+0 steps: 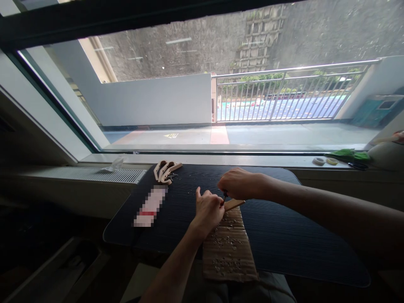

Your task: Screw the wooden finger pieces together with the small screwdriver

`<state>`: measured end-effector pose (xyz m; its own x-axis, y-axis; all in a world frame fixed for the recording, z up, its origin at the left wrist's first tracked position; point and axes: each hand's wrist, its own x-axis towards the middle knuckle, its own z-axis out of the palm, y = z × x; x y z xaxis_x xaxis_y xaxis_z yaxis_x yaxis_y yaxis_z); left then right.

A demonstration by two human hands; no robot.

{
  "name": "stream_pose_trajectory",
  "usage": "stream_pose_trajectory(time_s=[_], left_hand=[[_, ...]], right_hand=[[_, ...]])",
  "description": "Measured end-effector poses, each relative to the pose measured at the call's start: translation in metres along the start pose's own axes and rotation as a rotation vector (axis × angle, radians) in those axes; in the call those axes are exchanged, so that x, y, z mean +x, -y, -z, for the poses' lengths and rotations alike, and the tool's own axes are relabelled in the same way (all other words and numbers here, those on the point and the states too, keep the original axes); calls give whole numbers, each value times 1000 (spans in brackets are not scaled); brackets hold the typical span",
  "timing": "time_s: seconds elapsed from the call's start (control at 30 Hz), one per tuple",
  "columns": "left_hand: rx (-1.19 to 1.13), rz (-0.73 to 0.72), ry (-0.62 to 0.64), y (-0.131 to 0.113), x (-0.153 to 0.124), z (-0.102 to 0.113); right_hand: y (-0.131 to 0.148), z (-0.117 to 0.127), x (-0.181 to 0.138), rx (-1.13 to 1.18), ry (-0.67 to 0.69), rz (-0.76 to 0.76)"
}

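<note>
My left hand (207, 209) is closed round one end of a small pale wooden piece (234, 204), thumb raised. My right hand (237, 183) is closed on a thin dark tool (224, 196) whose tip meets the wood between the two hands. Both hands hover over a sheet of brown cardboard (227, 248) strewn with wood shavings, which lies on the dark tabletop (284, 235) at its near edge.
A few more pale wooden pieces (166, 170) lie at the table's far left by the window sill. A flat pixelated packet (150, 206) rests left of my hands. Rolls of tape (319, 160), a green cloth (350, 155) and someone's hand (399, 136) are at the far right.
</note>
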<state>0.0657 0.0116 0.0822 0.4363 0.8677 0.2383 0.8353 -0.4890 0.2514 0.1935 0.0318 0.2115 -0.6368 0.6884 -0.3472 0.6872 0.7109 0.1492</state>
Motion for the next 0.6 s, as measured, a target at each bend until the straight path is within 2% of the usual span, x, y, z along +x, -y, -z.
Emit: stream_pose_trajectory(time_s=[0.2, 0.4, 0.5, 0.6], left_hand=[[-6, 2, 24, -1, 0, 2], [-31, 1, 87, 2, 1, 7], [-38, -5, 128, 2, 2, 8], [-28, 11, 149, 2, 4, 7]], right_hand=[[-6, -12, 0, 67, -61, -92], [-24, -21, -26, 197, -220, -198], [-33, -47, -43, 375, -349, -336], [-35, -85, -56, 590, -442, -419]])
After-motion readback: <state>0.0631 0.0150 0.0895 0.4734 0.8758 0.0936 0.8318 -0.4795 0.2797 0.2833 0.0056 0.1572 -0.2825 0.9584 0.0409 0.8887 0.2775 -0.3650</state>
